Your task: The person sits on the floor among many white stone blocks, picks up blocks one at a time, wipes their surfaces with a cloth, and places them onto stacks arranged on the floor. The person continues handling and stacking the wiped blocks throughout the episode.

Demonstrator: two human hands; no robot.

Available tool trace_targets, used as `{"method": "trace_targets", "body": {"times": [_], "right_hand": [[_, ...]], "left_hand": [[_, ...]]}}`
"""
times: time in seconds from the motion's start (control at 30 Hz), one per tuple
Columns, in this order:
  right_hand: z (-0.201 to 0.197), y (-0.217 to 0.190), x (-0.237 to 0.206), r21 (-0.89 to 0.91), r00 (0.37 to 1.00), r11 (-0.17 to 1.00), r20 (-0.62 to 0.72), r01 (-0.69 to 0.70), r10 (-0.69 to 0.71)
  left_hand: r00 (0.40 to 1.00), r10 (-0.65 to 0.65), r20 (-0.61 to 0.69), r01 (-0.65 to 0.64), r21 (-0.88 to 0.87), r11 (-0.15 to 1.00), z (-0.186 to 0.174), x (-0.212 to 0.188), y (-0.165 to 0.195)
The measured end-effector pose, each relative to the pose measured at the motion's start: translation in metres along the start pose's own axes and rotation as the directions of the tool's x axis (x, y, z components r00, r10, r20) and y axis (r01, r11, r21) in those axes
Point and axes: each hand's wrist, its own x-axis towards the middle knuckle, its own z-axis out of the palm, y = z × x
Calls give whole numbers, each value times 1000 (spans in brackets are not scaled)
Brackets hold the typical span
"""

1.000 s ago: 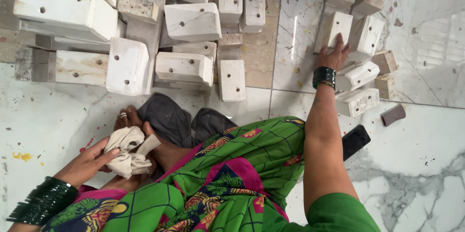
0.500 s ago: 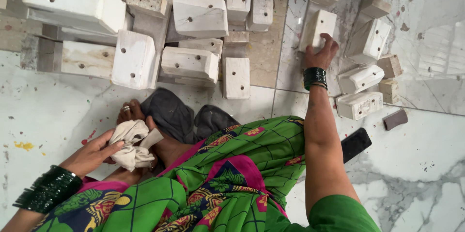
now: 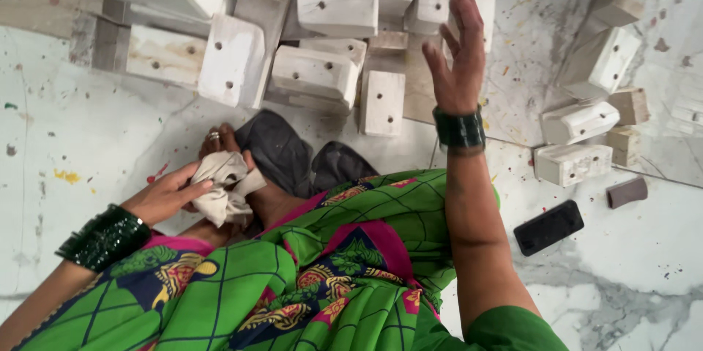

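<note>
Far left, speckled white marble floor (image 3: 66, 131), flecked with yellow and red paint spots. Next, left hand (image 3: 165, 193) with dark green bangles at the wrist, fingers closed around a crumpled off-white cloth rag (image 3: 227, 188), pressed down beside a bare foot with a toe ring (image 3: 214, 138) and two dark grey cloth pieces (image 3: 282, 149). Soft and light by the look of it, that rag: no stiffness, bunching wherever squeezed, best gathered in a full fistful rather than pinched by a corner (loose folds hanging out toward the right). Above, a jumble of white-painted wooden blocks with drilled holes (image 3: 315, 76), chunky, hard-edged, probably solid enough to need a whole-hand grasp across the flat sides. Centre, green checked sari fabric with pink and gold print (image 3: 315, 270) over the lap. Further right, right hand (image 3: 455, 54) raised above the blocks, fingers spread wide, holding nothing, touching nothing. Beyond it, more small white blocks (image 3: 575, 142), then a black phone (image 3: 548, 228) lying flat on the marble, and a small brown block (image 3: 627, 193) just past it.
</note>
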Motion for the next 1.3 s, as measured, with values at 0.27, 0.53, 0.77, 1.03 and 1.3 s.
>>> {"method": "trace_targets", "body": {"times": [0.27,0.53,0.77,1.03,1.3], "right_hand": [[4,-177,-35,482,782,617,-377,623,-496],[7,-216,-48,470,543,324,-467,821,-698],[11,-223,-55,472,523,297,-475,830,-707],[15,-227,-58,458,514,296,-483,838,-708],[14,-229,-63,426,499,302,-492,853,-714]], "left_hand": [[997,64,47,-65,27,997,3,-10,21],[998,52,38,-55,64,996,5,-29,50],[997,57,50,-61,79,995,7,-35,54],[997,68,48,-71,70,995,4,-33,49],[995,94,27,-95,83,992,4,-31,42]]}}
